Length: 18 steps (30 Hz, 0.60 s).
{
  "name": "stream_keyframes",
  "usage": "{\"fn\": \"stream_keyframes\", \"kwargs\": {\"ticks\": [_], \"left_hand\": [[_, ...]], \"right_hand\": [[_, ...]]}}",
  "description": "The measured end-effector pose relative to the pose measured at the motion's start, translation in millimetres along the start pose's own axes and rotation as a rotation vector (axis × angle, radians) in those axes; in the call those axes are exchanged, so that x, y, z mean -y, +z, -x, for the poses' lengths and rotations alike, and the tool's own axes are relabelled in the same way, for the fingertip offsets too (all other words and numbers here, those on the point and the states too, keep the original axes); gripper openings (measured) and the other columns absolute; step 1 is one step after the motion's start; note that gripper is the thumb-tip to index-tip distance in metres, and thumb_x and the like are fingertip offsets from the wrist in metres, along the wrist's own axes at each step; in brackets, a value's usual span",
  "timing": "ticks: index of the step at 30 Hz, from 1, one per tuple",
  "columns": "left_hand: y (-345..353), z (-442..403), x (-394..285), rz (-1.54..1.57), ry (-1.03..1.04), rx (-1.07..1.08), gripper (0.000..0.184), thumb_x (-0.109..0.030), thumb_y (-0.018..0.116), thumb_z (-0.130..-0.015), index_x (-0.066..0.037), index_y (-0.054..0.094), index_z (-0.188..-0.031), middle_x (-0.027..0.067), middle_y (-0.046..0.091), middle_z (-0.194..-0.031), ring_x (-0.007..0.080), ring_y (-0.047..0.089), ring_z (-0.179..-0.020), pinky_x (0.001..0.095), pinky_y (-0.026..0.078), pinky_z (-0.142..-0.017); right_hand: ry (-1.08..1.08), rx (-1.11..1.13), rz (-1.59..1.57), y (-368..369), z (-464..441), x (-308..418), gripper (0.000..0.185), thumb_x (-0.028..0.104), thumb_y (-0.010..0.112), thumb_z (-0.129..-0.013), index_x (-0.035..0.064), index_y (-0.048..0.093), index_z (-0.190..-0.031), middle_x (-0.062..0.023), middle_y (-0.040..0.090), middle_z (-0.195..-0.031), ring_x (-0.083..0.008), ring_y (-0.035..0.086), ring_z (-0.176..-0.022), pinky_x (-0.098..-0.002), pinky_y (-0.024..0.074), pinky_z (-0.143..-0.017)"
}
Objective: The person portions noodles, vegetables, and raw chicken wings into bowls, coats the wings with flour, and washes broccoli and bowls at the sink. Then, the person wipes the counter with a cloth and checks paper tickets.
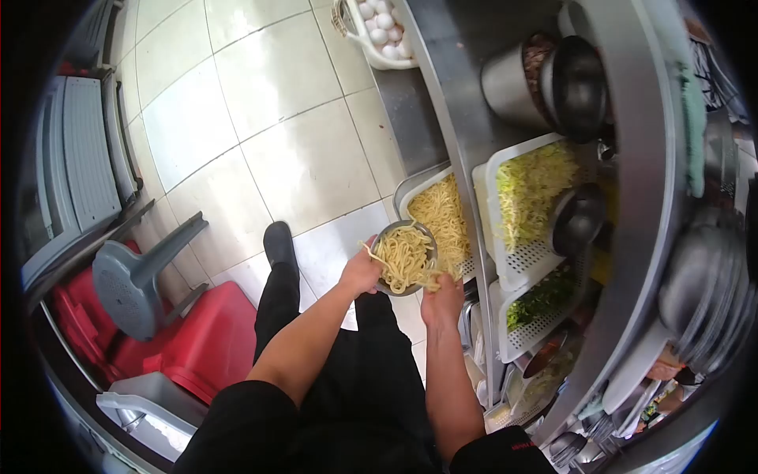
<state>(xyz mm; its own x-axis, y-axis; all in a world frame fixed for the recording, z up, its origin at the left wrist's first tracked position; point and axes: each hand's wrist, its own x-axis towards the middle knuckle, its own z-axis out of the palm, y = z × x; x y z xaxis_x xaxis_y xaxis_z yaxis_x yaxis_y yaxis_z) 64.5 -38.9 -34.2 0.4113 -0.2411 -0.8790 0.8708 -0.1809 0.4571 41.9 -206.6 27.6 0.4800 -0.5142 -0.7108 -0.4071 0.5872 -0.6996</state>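
My left hand (362,270) grips the left side of a round metal bowl (433,251), which is heaped with thick yellow noodles (403,254). At the bowl's lower right rim, my right hand (444,302) is closed on a small clump of noodles (431,282). A few strands hang over the rim near my left fingers. Just right of the bowl, a perforated white basket (469,269) holds many more of the same noodles. The bowl covers part of that basket's left side.
Shelves on the right carry a basket of shredded cabbage (505,272), a basket of chopped greens (512,347), a metal pot (503,85) and dark bowls (575,87). Eggs sit in a white basket (388,52) above. A grey stool (126,288) and red bins (217,336) stand left on the tiled floor.
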Motion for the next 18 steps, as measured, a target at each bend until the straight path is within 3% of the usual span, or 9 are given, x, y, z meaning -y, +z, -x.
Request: {"fn": "stream_keyframes", "kwargs": {"ticks": [4,7,8,11,12,15,16,18], "left_hand": [[5.0,35.8,-40.7,0.002,0.026,0.056,0.065,-0.015,0.046,-0.089,-0.019,0.027,-0.151,0.0153,0.064,-0.114,0.0254,0.068,-0.072,0.0320,0.058,-0.053],[-4.5,82.9,-60.7,-0.006,0.071,0.103,0.061,-0.015,0.045,-0.089,-0.015,0.031,-0.148,0.0160,0.063,-0.115,0.0250,0.067,-0.074,0.0309,0.057,-0.052],[-7.2,93.6,-60.6,-0.010,0.104,0.125,0.059,-0.015,0.045,-0.089,-0.013,0.032,-0.147,0.0163,0.063,-0.114,0.0249,0.067,-0.073,0.0305,0.057,-0.051],[-20.1,154.2,-86.8,-0.034,0.194,0.154,0.053,-0.013,0.046,-0.089,-0.005,0.038,-0.141,0.0175,0.062,-0.110,0.0241,0.066,-0.069,0.0300,0.057,-0.049],[-26.5,180.2,-98.2,-0.037,0.209,0.152,0.053,-0.013,0.046,-0.089,-0.005,0.038,-0.140,0.0176,0.062,-0.110,0.0239,0.066,-0.069,0.0301,0.057,-0.049],[-45.2,240.7,-127.4,-0.060,0.245,0.162,0.049,-0.012,0.047,-0.089,0.001,0.040,-0.136,0.0177,0.062,-0.108,0.0223,0.066,-0.070,0.0292,0.056,-0.049],[-51.9,259.5,-138.2,-0.078,0.265,0.184,0.049,-0.012,0.046,-0.089,0.002,0.040,-0.135,0.0175,0.062,-0.108,0.0219,0.065,-0.071,0.0289,0.056,-0.049],[-67.5,289.8,-156.2,-0.137,0.284,0.227,0.047,-0.012,0.047,-0.089,0.004,0.040,-0.133,0.0160,0.062,-0.108,0.0205,0.065,-0.072,0.0284,0.056,-0.049]], "right_hand": [[-0.159,0.142,0.481,16.3,61.9,40.5,0.040,-0.007,0.054,-0.079,-0.0005,0.051,-0.118,-0.0172,0.057,-0.116,-0.0305,0.059,-0.103,-0.0387,0.0501,-0.088],[-0.895,0.422,1.375,16.4,89.9,62.3,0.043,-0.004,0.059,-0.077,-0.0016,0.049,-0.119,-0.0218,0.053,-0.113,-0.0384,0.053,-0.106,-0.0443,0.0452,-0.094],[-0.846,0.477,1.406,18.0,97.8,64.0,0.051,0.001,0.066,-0.072,-0.0033,0.048,-0.120,-0.0248,0.050,-0.114,-0.0437,0.048,-0.108,-0.0475,0.0404,-0.098],[-0.890,0.592,1.561,40.0,154.3,93.2,0.063,0.001,0.066,-0.072,-0.0029,0.042,-0.130,-0.0257,0.046,-0.120,-0.0448,0.045,-0.112,-0.0487,0.0366,-0.103],[-0.896,0.648,1.723,46.7,177.2,110.2,0.075,0.007,0.069,-0.076,0.0012,0.034,-0.141,-0.0256,0.042,-0.134,-0.0489,0.043,-0.118,-0.0489,0.0371,-0.105],[-0.764,0.754,1.915,81.6,260.5,179.5,0.079,0.018,0.073,-0.078,0.0046,0.033,-0.145,-0.0228,0.034,-0.147,-0.0513,0.041,-0.125,-0.0500,0.0370,-0.107],[-0.857,0.751,1.891,83.9,275.9,199.0,0.080,0.027,0.075,-0.080,0.0073,0.035,-0.147,-0.0205,0.037,-0.149,-0.0461,0.042,-0.129,-0.0479,0.0369,-0.108],[-1.013,0.603,1.583,86.7,293.1,232.1,0.076,0.033,0.073,-0.081,0.0044,0.040,-0.144,-0.0222,0.048,-0.139,-0.0412,0.049,-0.125,-0.0453,0.0396,-0.106]]}}
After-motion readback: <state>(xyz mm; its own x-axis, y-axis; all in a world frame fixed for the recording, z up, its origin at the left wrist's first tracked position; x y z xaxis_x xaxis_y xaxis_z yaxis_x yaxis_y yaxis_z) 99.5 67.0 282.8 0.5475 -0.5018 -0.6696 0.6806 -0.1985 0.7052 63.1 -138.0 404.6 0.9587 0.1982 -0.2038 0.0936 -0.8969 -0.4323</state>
